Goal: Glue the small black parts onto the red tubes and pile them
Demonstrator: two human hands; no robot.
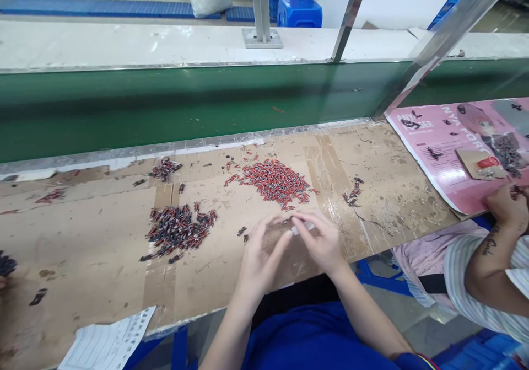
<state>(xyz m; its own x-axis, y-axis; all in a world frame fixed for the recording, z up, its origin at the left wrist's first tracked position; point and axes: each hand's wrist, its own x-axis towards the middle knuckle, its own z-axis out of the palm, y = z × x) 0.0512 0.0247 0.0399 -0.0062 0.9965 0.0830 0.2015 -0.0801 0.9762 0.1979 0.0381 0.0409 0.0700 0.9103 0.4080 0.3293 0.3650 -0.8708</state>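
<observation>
Both hands meet over the cardboard-covered table, just in front of a pile of small red parts (275, 181). My left hand (261, 248) is curved, its thumb and fingertips closed near a tiny dark piece between the hands. With fingers pinched, my right hand (320, 239) touches the same spot; a small whitish piece (302, 228) shows at its fingers. What exactly each hand grips is too small to make out. To the left lies a pile of black-and-red parts (179, 229), and a couple of dark bits (242, 230) sit beside my left hand.
A green conveyor belt (185, 105) runs behind the cardboard (223, 287). Metal posts (351, 17) rise beyond it. A person's tattooed arm (491, 248) is at the right by a pink sheet (438, 160). Paper (109, 342) lies front left; another person's dark-filled hand shows at the left edge.
</observation>
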